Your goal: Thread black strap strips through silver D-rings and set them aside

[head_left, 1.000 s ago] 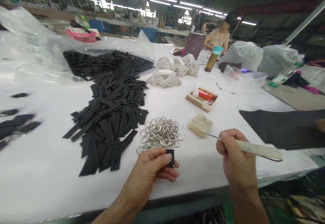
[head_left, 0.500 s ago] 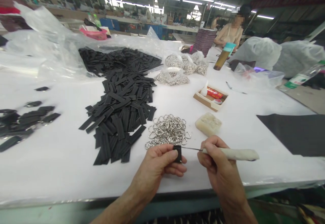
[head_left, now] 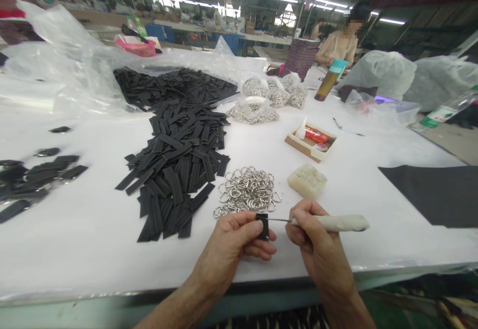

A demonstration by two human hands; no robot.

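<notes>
Pinched between the thumb and fingers of my left hand [head_left: 239, 237] is a small black strip [head_left: 264, 226], apparently folded. My right hand [head_left: 317, 239] is closed around the pale, wrapped handle of an awl [head_left: 338, 223]. The awl's thin metal shaft points left and its tip meets the strip's upper part; whether it goes in, I cannot tell. Just beyond my left hand lies a heap of silver D-rings [head_left: 248, 189]. A yellowish block of wax [head_left: 307, 180] sits past my right hand. Many loose black strips [head_left: 179, 169] are piled to the left.
Finished-looking black pieces with metal [head_left: 41, 174] lie far left. Bags of rings [head_left: 257, 110], a small box with a red tube [head_left: 311, 140], a pen [head_left: 347, 127] and a bottle [head_left: 330, 80] stand farther back. Black sheet [head_left: 433, 194] lies right. A person [head_left: 339, 45] works across the table.
My right hand has moved left with the awl, bringing it closer to my left hand; less of the shaft shows. My left hand keeps its pinch on the strip, nearly unmoved.
</notes>
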